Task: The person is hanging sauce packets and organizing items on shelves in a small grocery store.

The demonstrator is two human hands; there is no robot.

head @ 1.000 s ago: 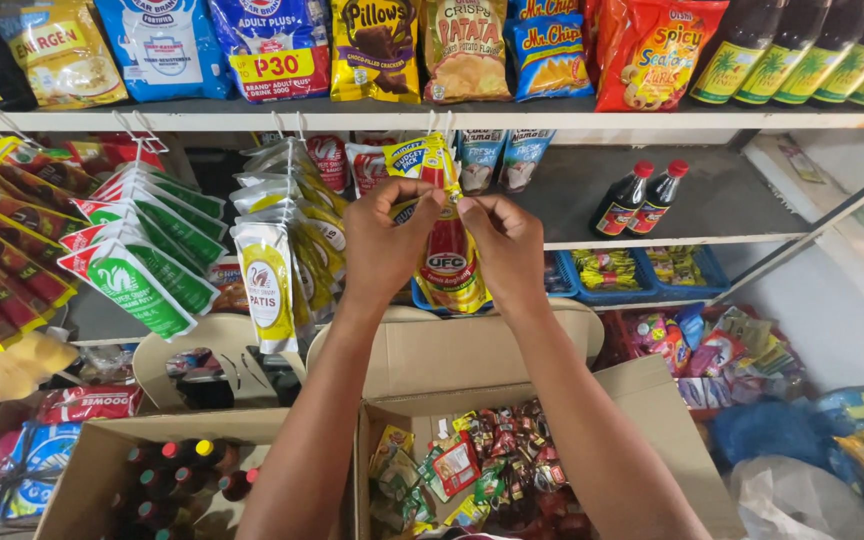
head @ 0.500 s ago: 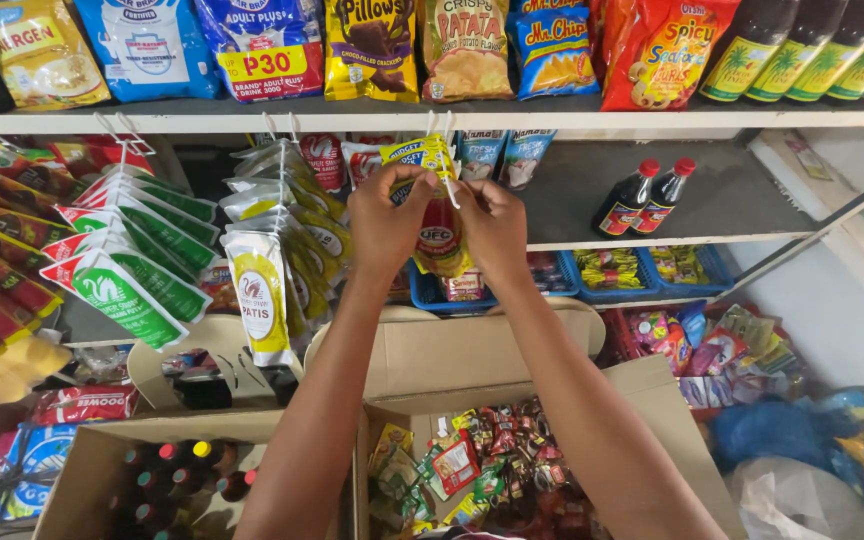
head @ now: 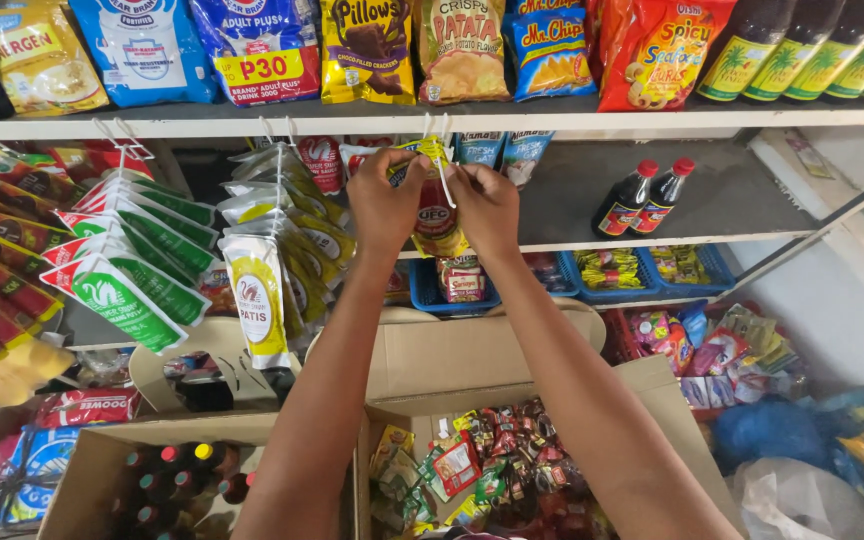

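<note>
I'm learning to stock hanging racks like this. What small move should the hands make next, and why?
Probably slide the sachet strip fully onto the white hook, then let go: both the left hand and right hand pinch its top right at the hook.

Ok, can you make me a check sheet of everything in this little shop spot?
Surface: white shelf edge with hooks beneath it.
Job's things: red and yellow sachet strip, hanging from a white hook.
Clutter: green and white sachets, white and yellow pouches, open box of mixed sachets, box of bottles.
Grips: left hand and right hand pinch the strip's top at the hook.
Cables: nothing seen.
Surroundings: snack bags on the top shelf, two dark bottles, blue trays.
</note>
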